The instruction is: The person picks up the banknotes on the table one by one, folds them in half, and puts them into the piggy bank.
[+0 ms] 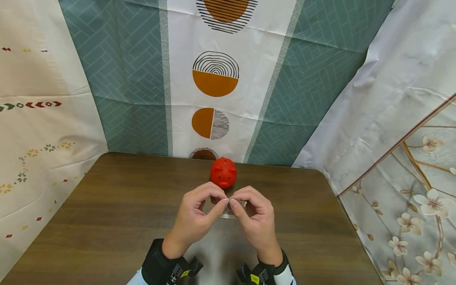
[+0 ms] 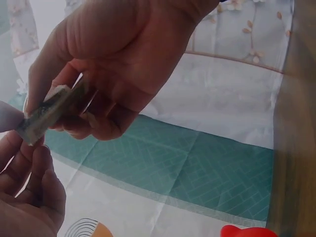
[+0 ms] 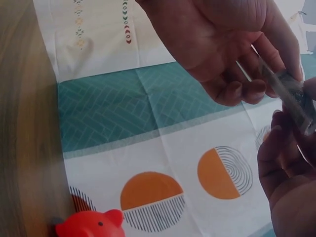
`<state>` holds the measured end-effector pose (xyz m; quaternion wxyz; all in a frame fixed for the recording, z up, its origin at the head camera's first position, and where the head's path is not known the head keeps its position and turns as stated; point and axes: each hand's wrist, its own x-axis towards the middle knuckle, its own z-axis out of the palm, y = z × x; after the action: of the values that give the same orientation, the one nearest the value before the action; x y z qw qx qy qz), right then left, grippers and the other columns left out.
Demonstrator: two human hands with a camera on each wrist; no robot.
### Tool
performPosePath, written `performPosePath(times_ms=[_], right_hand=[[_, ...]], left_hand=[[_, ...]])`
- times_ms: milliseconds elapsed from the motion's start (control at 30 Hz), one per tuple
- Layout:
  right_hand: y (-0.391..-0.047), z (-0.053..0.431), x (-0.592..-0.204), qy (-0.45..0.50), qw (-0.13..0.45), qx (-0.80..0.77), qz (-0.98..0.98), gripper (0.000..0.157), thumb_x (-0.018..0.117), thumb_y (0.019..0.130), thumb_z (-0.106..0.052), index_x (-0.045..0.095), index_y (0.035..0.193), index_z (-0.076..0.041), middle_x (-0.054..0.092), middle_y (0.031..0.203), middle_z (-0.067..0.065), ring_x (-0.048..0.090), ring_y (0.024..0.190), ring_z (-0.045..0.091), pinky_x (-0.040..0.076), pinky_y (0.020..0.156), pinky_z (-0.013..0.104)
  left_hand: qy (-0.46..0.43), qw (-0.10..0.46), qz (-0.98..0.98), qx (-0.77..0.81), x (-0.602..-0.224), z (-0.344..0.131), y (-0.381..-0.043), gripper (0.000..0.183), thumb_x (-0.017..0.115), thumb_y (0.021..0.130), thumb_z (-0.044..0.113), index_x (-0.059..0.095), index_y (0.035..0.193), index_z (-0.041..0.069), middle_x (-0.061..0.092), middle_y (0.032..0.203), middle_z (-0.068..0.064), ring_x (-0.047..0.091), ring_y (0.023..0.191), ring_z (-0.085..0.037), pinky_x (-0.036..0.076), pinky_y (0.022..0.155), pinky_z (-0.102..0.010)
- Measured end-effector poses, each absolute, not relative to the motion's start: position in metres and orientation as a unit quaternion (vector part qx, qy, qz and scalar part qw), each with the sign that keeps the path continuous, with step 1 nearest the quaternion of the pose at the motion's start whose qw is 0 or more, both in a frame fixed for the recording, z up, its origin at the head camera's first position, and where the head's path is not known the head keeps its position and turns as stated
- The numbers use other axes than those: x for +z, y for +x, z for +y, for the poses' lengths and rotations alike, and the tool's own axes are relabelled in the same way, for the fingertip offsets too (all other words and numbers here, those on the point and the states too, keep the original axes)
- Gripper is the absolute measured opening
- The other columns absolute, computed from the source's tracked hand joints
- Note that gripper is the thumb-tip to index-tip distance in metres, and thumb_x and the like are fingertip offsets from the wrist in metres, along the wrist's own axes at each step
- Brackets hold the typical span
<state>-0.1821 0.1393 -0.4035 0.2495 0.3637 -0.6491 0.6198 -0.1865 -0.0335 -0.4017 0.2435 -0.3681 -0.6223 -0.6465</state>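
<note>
Both hands meet over the table in front of the red piggy bank [image 1: 223, 173]. A small, thin, folded paper that looks like a banknote [image 2: 52, 116] is between them. My left hand [image 1: 199, 215] pinches one side between thumb and forefinger; my right hand [image 1: 254, 217] pinches the other side the same way. The thumb tips nearly touch in the head view. Creased layers of the banknote [image 3: 291, 98] show edge-on in the right wrist view. Fingers hide much of it. The piggy bank stands upright just beyond the fingers, its top slot visible in the head view.
The brown wooden table [image 1: 107, 221] carries the piggy bank. A patterned green and white curtain [image 1: 135, 79] hangs behind its far edge. Pale cloths hang along the left side and the right side, the right one [image 1: 402, 190] with printed flowers. Black straps circle both wrists.
</note>
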Motion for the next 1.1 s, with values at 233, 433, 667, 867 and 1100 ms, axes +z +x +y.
performPosePath(times_ms=[233, 433, 667, 867, 1100], right_hand=[[-0.182, 0.139, -0.403, 0.373, 0.251, 0.611, -0.651, 0.015, 0.064, 0.091, 0.013, 0.069, 0.099, 0.002, 0.064, 0.088, 0.013, 0.061, 0.082, 0.019, 0.056, 0.065, 0.024], [-0.182, 0.140, -0.402, 0.372, 0.255, 0.612, -0.649, 0.016, 0.065, 0.089, 0.015, 0.070, 0.098, 0.002, 0.065, 0.087, 0.013, 0.062, 0.081, 0.019, 0.056, 0.067, 0.024], [-0.183, 0.142, -0.402, 0.370, 0.257, 0.624, -0.638, 0.020, 0.064, 0.086, 0.020, 0.070, 0.096, 0.003, 0.065, 0.085, 0.013, 0.061, 0.079, 0.019, 0.055, 0.065, 0.024], [-0.184, 0.146, -0.402, 0.368, 0.254, 0.629, -0.636, 0.020, 0.064, 0.086, 0.019, 0.070, 0.097, 0.003, 0.065, 0.085, 0.013, 0.061, 0.078, 0.018, 0.055, 0.063, 0.024], [-0.184, 0.150, -0.402, 0.360, 0.252, 0.637, -0.633, 0.020, 0.063, 0.087, 0.019, 0.071, 0.097, 0.004, 0.066, 0.085, 0.012, 0.062, 0.080, 0.019, 0.057, 0.069, 0.024]], left_hand=[[-0.378, 0.244, -0.615, -0.647, -0.402, -0.032, -0.186, 0.020, 0.069, 0.089, -0.011, 0.070, 0.095, 0.008, 0.067, 0.086, -0.005, 0.059, 0.080, -0.014, 0.056, 0.073, -0.024], [-0.378, 0.242, -0.606, -0.657, -0.402, -0.032, -0.185, 0.020, 0.068, 0.088, -0.014, 0.070, 0.094, 0.005, 0.068, 0.087, -0.008, 0.064, 0.081, -0.015, 0.059, 0.074, -0.026], [-0.368, 0.254, -0.607, -0.657, -0.402, -0.033, -0.185, 0.024, 0.069, 0.085, -0.018, 0.072, 0.094, 0.004, 0.071, 0.087, -0.010, 0.066, 0.081, -0.014, 0.061, 0.076, -0.025], [-0.360, 0.252, -0.609, -0.660, -0.403, -0.032, -0.185, 0.025, 0.069, 0.085, -0.018, 0.073, 0.095, 0.005, 0.071, 0.087, -0.010, 0.067, 0.082, -0.013, 0.061, 0.076, -0.025], [-0.351, 0.255, -0.613, -0.660, -0.403, -0.033, -0.185, 0.022, 0.070, 0.087, -0.015, 0.073, 0.095, 0.005, 0.071, 0.087, -0.009, 0.066, 0.081, -0.014, 0.060, 0.076, -0.023]])
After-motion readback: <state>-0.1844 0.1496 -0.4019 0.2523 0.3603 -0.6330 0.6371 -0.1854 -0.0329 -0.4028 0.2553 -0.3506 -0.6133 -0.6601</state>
